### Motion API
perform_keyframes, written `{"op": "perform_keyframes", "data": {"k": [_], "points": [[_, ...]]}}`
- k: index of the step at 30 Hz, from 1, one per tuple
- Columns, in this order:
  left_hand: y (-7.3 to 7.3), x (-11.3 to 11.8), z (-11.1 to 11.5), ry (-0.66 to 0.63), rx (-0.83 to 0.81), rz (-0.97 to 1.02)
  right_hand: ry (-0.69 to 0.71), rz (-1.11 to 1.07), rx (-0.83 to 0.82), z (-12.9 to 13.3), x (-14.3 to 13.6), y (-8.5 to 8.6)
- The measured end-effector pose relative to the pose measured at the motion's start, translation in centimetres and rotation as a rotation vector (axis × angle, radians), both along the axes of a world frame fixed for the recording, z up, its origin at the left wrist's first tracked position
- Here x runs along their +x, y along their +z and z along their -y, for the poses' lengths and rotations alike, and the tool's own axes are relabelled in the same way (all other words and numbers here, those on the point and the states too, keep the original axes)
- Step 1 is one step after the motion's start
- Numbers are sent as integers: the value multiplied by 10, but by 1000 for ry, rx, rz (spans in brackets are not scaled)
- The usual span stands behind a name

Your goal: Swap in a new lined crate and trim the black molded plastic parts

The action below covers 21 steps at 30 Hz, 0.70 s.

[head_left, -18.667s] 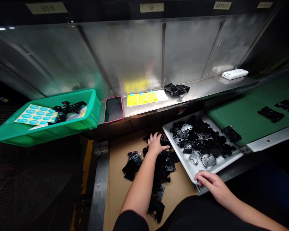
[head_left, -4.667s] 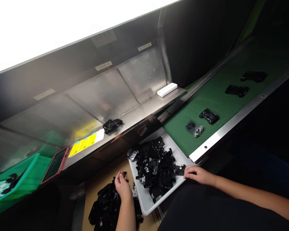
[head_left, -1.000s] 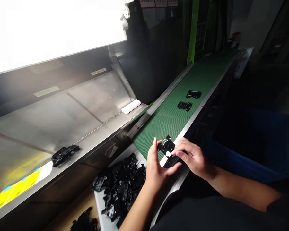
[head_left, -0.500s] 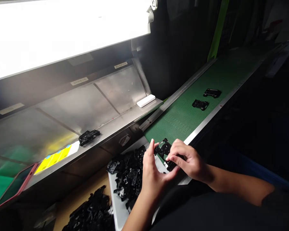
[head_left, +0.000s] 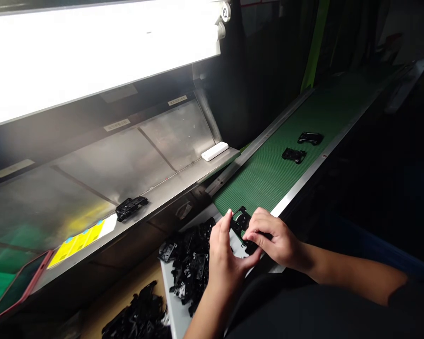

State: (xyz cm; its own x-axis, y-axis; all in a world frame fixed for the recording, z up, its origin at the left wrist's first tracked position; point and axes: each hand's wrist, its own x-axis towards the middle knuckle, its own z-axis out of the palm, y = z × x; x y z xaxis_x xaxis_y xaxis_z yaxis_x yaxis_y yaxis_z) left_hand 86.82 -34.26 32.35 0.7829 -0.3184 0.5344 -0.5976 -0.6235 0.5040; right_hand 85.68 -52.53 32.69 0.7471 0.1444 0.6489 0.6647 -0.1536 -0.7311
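Between my two hands is a black plastic frame part (head_left: 240, 220) with round and slotted openings, held above the near end of the green conveyor belt. My left hand (head_left: 223, 252) grips it along its left side and near edge, thumb below and fingers up. The curled fingers and thumb of my right hand (head_left: 273, 237) pinch its right side and cover much of it. Just left of my left hand, similar black plastic parts (head_left: 187, 259) lie heaped in a white tray (head_left: 178, 315).
Two black parts (head_left: 294, 155) lie on the green conveyor belt (head_left: 261, 176). A metal ledge holds another black part (head_left: 131, 208), a white bar-shaped object (head_left: 215, 151), a yellow sheet (head_left: 79, 241) and a red-edged device (head_left: 19, 285). More black pieces (head_left: 137, 313) sit lower left; a bright lamp (head_left: 102, 52) hangs above.
My left fingers have drawn closer together around the black frame part, which is tilted slightly differently. My right hand keeps its pinch. The view has shifted slightly; the belt parts look unmoved.
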Motion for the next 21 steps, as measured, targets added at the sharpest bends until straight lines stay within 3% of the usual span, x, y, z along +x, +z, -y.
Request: {"op": "perform_keyframes", "data": {"k": [14, 21], "points": [[1, 10, -21, -7, 62, 31, -34, 126, -122, -23, 9, -8], [-13, 13, -38, -27, 165, 25, -7, 122, -167, -40, 10, -33]]}}
